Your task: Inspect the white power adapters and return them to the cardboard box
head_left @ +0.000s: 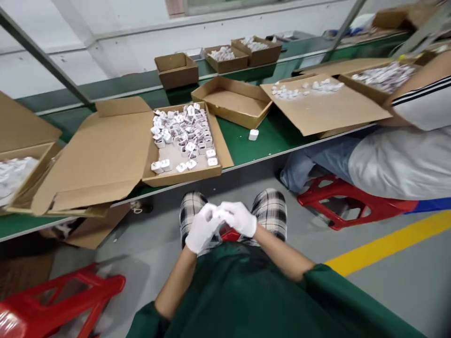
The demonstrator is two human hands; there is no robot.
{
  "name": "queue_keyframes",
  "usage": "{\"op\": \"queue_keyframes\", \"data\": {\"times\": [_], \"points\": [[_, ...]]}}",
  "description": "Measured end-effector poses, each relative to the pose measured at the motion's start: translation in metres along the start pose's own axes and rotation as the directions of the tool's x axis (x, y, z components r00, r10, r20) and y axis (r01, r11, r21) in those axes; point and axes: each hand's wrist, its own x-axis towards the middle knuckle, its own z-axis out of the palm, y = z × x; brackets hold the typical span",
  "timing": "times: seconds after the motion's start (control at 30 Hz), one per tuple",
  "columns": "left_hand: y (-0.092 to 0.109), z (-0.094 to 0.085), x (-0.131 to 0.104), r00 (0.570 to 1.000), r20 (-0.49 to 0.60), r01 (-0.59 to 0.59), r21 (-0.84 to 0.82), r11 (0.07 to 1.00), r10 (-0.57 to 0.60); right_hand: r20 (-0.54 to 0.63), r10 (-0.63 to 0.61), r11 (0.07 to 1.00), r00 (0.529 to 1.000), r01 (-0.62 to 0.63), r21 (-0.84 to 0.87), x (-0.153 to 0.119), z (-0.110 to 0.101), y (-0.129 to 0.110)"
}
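Observation:
My left hand (202,228), in a white glove, is raised over my lap with its fingers curled inward. My right hand (239,219), gloved the same way, meets it at the fingertips. Both look closed in a pinch; whatever is between them, if anything, blends with the white gloves and I cannot make it out. Ahead of them an open cardboard box (183,177) on the bench holds many small white plastic housings (190,123), jumbled at the back and sparser at the front. A single white housing (253,134) lies on the green bench top to the right.
A shallow cardboard tray (243,101) and a cardboard flap (313,110) with small white parts lie on the green bench (234,145). More boxes stand behind and at the left. A co-worker's arm (423,89) is at the right. Red stools (355,199) stand on the floor.

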Motion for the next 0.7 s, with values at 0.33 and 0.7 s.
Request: {"op": "queue_keyframes", "data": {"times": [0.33, 0.7], "points": [[0.066, -0.008, 0.009, 0.926, 0.175, -0.352, 0.093, 0.931, 0.333, -0.107, -0.445, 0.819, 0.889, 0.356, -0.449, -0.001, -0.036, -0.069], [0.058, -0.002, 0.001, 0.971, 0.124, -0.178, -0.187, 0.966, 0.203, -0.228, -0.289, 0.937, 0.93, 0.227, -0.264, 0.0, -0.021, -0.066]]}}
